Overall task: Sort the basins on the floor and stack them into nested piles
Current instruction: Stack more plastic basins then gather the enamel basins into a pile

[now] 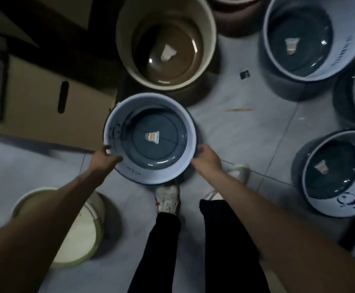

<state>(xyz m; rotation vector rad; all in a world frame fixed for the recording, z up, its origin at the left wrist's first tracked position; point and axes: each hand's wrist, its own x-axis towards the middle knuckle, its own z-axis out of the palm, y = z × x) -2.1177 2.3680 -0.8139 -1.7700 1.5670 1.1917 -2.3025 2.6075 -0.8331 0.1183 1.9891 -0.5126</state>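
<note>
left grip: holding blue basin rim, 8 o'clock | right grip: holding same rim, 4 o'clock | brown basin: 12 o'clock, apart

My shoes stand on the tiled floor. On it sit a brown basin ahead, blue basins at right, and a box and cream basin at left.
</note>
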